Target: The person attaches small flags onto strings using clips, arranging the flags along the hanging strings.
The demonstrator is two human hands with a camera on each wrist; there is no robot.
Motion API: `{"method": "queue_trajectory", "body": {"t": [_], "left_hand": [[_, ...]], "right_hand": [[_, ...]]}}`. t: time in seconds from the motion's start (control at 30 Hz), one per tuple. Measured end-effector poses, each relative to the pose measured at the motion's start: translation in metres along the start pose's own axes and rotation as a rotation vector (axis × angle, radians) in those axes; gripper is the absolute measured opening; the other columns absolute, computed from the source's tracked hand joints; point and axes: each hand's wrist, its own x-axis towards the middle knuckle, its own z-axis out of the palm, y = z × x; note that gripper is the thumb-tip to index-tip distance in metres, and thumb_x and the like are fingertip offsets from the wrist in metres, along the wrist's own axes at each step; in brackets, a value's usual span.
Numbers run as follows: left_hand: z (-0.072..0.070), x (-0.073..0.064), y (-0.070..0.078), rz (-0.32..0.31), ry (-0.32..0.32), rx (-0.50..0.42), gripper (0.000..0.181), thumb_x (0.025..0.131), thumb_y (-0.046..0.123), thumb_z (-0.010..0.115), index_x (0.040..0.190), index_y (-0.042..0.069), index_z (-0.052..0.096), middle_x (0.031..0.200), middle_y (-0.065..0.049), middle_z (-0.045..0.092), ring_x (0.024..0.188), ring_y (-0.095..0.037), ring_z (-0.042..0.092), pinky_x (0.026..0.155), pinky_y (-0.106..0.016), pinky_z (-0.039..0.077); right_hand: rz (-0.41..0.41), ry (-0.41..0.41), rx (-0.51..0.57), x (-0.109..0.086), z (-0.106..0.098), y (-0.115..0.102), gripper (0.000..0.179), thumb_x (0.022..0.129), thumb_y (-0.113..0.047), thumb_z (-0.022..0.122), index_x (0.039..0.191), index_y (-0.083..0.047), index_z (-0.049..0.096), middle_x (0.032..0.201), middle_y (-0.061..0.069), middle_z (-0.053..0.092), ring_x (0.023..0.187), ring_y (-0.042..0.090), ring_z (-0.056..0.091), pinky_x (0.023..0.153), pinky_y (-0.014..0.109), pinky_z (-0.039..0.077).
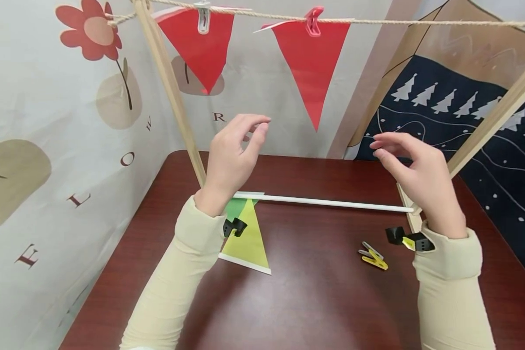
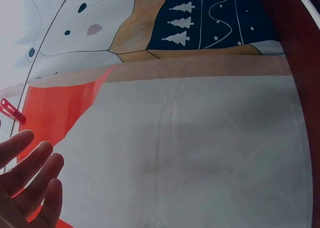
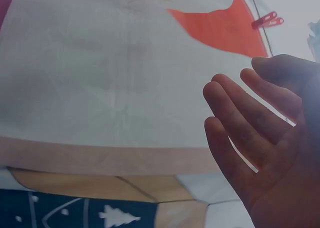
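Note:
Two red triangular flags hang from a rope (image 1: 389, 22). A white clothespin (image 1: 203, 18) clips the left flag (image 1: 201, 43), and a red clothespin (image 1: 314, 22) clips the right flag (image 1: 315, 63). My left hand (image 1: 235, 153) is raised below the left flag, fingers gently bent and holding nothing. Over to the right, my right hand (image 1: 424, 170) hovers near the wooden post, also holding nothing. In the right wrist view its fingers (image 3: 240, 108) are spread loosely, with the red flag (image 3: 225, 25) beyond them. The left wrist view shows the left fingers (image 2: 42, 173) overlapping a red flag (image 2: 60, 108).
A yellow-green flag (image 1: 251, 238) and a green flag (image 1: 235, 208) lie on the dark red table (image 1: 323, 291). Yellow and grey clothespins (image 1: 375, 260) lie right of centre. Wooden posts (image 1: 168, 82) carry the rope, and a white rod (image 1: 332, 202) crosses low between them.

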Motion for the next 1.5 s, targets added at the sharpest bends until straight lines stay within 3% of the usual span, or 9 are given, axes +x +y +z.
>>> {"method": "queue_trajectory", "body": {"t": [0.13,0.43,0.7,0.93,1.27,1.5], "left_hand": [[0.001,-0.008,-0.002,-0.024,-0.007,-0.023,0.027,0.091,0.033,0.046,0.107,0.018,0.063,0.100,0.011,0.058,0.081,-0.003,0.054,0.073,-0.022,0.045],[-0.002,-0.030,-0.013,-0.177,-0.017,-0.046,0.028,0.091,0.038,0.046,0.108,0.023,0.063,0.100,0.014,0.057,0.084,-0.002,0.052,0.069,-0.025,0.043],[-0.009,-0.044,-0.024,-0.259,0.018,-0.092,0.027,0.090,0.040,0.047,0.106,0.025,0.063,0.094,0.013,0.058,0.077,-0.003,0.055,0.060,-0.026,0.043],[-0.011,-0.061,-0.031,-0.346,0.026,-0.143,0.027,0.090,0.037,0.049,0.106,0.021,0.063,0.098,0.012,0.061,0.082,-0.005,0.058,0.070,-0.027,0.047],[-0.015,-0.082,-0.041,-0.476,0.007,-0.152,0.025,0.089,0.041,0.048,0.106,0.027,0.062,0.098,0.013,0.061,0.082,-0.006,0.059,0.067,-0.029,0.046],[-0.026,-0.089,-0.037,-0.532,0.079,-0.216,0.025,0.091,0.028,0.051,0.107,0.013,0.062,0.098,-0.003,0.063,0.081,-0.018,0.061,0.066,-0.024,0.047]], "right_hand": [[0.051,0.012,0.042,-0.009,0.010,0.011,0.030,0.087,-0.025,0.058,0.116,-0.030,0.057,0.101,-0.003,0.063,0.087,0.000,0.054,0.074,0.011,0.040],[0.186,-0.006,0.105,-0.035,0.027,0.033,0.031,0.089,-0.027,0.054,0.120,-0.026,0.055,0.105,0.001,0.062,0.091,0.002,0.055,0.077,0.011,0.041],[0.238,0.001,0.108,-0.049,0.037,0.048,0.032,0.089,-0.030,0.054,0.120,-0.023,0.055,0.105,0.000,0.061,0.090,0.001,0.055,0.075,0.012,0.040],[0.297,0.001,0.160,-0.064,0.044,0.061,0.032,0.089,-0.028,0.054,0.120,-0.021,0.055,0.103,0.005,0.062,0.089,0.005,0.057,0.073,0.011,0.041],[0.350,-0.032,0.185,-0.081,0.050,0.079,0.033,0.089,-0.030,0.053,0.121,-0.019,0.054,0.103,0.006,0.062,0.089,0.005,0.057,0.073,0.010,0.041],[0.389,-0.071,0.178,-0.085,0.052,0.088,0.036,0.090,-0.033,0.051,0.122,-0.018,0.053,0.102,0.006,0.062,0.089,0.010,0.057,0.073,0.010,0.041]]}}
